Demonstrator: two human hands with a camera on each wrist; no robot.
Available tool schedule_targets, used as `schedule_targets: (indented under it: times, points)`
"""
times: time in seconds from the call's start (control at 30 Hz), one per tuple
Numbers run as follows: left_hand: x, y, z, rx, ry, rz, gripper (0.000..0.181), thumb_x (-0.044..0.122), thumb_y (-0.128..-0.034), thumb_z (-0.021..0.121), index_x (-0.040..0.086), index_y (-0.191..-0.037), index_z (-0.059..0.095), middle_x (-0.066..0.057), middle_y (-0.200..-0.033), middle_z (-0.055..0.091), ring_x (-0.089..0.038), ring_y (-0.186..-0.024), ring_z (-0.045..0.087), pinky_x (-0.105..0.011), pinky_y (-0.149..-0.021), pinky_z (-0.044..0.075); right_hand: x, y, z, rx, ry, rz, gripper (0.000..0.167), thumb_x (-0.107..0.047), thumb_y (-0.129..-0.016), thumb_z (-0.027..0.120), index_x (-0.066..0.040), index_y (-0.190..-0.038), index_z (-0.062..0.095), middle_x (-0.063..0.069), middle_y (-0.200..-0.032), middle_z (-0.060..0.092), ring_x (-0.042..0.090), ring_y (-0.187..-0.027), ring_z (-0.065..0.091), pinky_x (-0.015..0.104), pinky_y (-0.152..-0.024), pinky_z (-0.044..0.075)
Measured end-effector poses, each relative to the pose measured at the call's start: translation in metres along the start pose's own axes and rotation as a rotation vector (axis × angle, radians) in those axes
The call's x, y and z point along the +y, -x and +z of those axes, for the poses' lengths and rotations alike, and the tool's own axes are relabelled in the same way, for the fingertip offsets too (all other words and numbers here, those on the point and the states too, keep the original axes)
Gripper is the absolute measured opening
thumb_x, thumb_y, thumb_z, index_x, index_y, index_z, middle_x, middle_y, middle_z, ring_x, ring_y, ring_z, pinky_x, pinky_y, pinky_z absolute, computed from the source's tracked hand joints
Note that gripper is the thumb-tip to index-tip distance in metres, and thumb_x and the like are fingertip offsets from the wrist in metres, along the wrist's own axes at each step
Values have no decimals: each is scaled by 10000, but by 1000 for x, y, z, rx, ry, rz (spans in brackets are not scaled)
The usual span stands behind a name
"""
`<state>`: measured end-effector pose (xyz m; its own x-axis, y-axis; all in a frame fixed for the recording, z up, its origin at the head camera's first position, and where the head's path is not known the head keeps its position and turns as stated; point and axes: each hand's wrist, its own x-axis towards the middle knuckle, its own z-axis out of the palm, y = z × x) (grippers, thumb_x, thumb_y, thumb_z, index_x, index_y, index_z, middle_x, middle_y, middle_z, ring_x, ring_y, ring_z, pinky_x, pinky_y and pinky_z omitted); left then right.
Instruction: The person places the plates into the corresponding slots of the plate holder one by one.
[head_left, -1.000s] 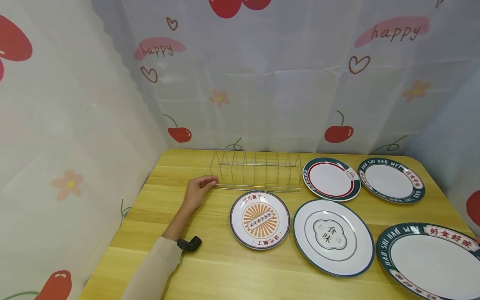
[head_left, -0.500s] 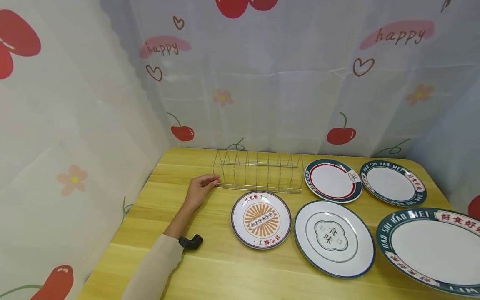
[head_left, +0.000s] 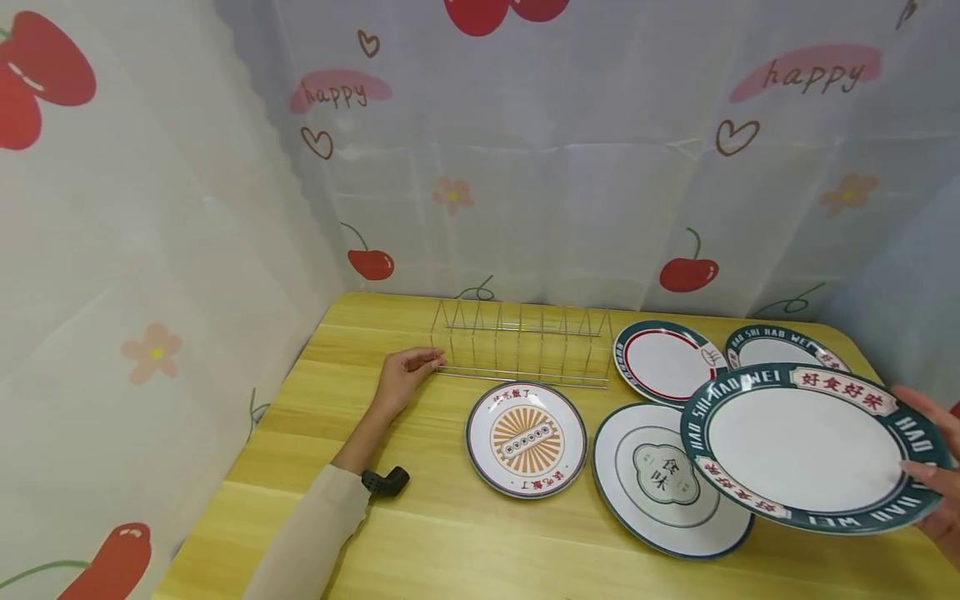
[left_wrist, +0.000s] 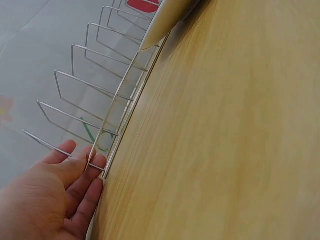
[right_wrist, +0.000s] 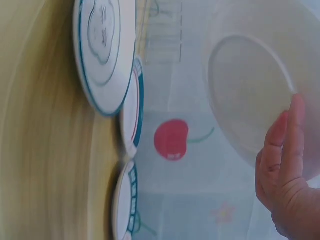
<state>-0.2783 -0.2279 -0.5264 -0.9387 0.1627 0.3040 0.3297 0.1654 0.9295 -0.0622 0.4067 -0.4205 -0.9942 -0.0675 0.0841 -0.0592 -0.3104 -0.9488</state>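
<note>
Oval plate (head_left: 802, 442), white with a green lettered rim, is held above the right side of the table (head_left: 427, 542) by the right hand (head_left: 932, 467). That hand has hold of its right end: the thumb lies on the rim's upper face, and the right wrist view shows fingers against the underside, so the gap between them is about as narrow as the rim is thick. From those fingers the plate reaches leftward, its long axis running roughly left to right and its free end pointing left, toward the side where the wire rack (head_left: 518, 350) stands. Its face is up toward the person, and it partly hides the large round plate (head_left: 660, 479) below (from above, its height over that one is hard to judge).

The left hand (head_left: 405, 379) is well apart from the oval plate, at the rack's left end. Its thumb and fingers are drawn nearly together, pinching the end wire. Between that hand and the oval plate, the sunburst plate (head_left: 527, 440) lies just in front of the rack.
</note>
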Motion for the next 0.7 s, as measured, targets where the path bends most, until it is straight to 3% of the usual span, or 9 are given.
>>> schedule_targets:
  times: [0.1, 0.3, 0.37, 0.57, 0.7]
  points:
    - [1, 0, 1, 3, 2, 3, 206, -8, -949, 680, -23, -1142, 747, -195, -1059, 750, -254, -952, 750, -295, -860, 601, -3, -9, 21, -20, 16, 13, 683, 74, -1070, 283, -352, -1603, 244, -145, -1479, 294, 183, -892, 712, 319, -706, 629]
    - [1, 0, 0, 9, -19, 6, 209, 32, -943, 701, -19, -1139, 751, -191, -1049, 752, -278, -950, 747, -282, -839, 606, -12, -33, 74, -49, 10, 56, 659, 27, -1088, 336, -354, -1618, 245, -96, -1602, 15, 142, -970, 692, 304, -769, 623]
    - [0, 1, 0, 10, -22, 3, 209, 42, -942, 705, -12, -1138, 754, -183, -1047, 753, -282, -957, 745, -276, -834, 606, -13, -42, 89, -82, -2, 62, 661, 35, -1083, 347, -334, -1623, 246, -69, -1616, -14, 142, -992, 693, 319, -781, 623]
    - [1, 1, 1, 21, -34, -1, 204, 13, -934, 711, -18, -1131, 756, -158, -1037, 761, -286, -961, 742, -269, -828, 606, -14, -67, 130, -228, -65, 57, 677, 69, -1071, 340, -299, -1629, 231, 47, -1612, 91, 189, -1054, 698, 341, -820, 620]
    - [1, 1, 1, 18, -26, 7, 211, 1, -933, 707, -31, -1138, 749, -176, -1039, 756, -295, -952, 742, -278, -823, 609, -14, -82, 157, -222, 20, 48, 685, 45, -1065, 406, -311, -1626, 239, 98, -1619, 52, 173, -1036, 697, 329, -808, 622]
